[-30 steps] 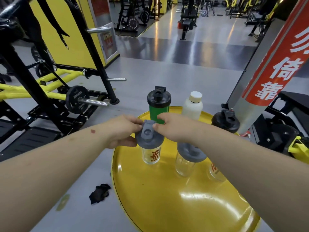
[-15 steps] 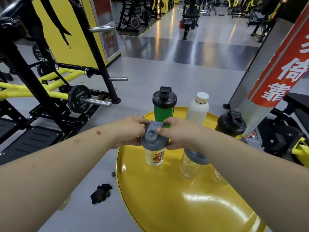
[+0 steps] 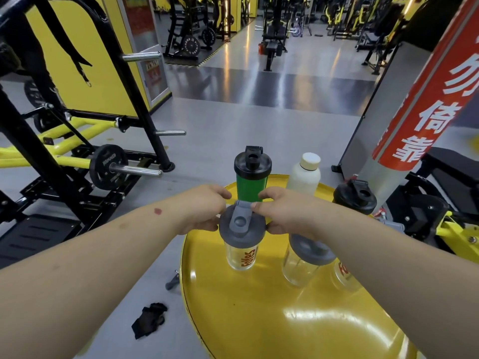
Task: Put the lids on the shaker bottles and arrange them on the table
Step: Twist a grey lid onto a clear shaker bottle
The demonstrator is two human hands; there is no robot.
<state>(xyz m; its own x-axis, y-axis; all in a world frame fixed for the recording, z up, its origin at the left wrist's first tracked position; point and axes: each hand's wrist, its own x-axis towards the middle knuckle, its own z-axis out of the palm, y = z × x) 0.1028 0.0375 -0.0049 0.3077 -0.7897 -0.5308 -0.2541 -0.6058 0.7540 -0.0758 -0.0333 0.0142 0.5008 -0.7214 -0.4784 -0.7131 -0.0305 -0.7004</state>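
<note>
A clear shaker bottle (image 3: 241, 257) with orange lettering stands near the left rim of the round yellow table (image 3: 259, 314). Its grey lid (image 3: 242, 228) sits on top, flip cap lying flat. My left hand (image 3: 204, 211) grips the lid's left side and my right hand (image 3: 282, 213) grips its right side, fingertips at the cap hinge. A second clear bottle with a grey lid (image 3: 308, 255) stands under my right forearm. A third clear bottle (image 3: 342, 273) is mostly hidden behind that arm. Farther back stand a green shaker with a black lid (image 3: 252, 177), a white bottle (image 3: 303, 174) and a black-lidded shaker (image 3: 355, 199).
A black weight rack with a plate-loaded bar (image 3: 108, 167) stands on the left. A dark cloth (image 3: 150, 320) lies on the grey floor by the table. A grey pillar with a red banner (image 3: 420, 104) rises at the right, with a black and yellow machine (image 3: 445, 216) beside it.
Both hands have stayed on the grey lid, shifting slightly round it. The view has drifted a little, so the table sits further right in the frame.
</note>
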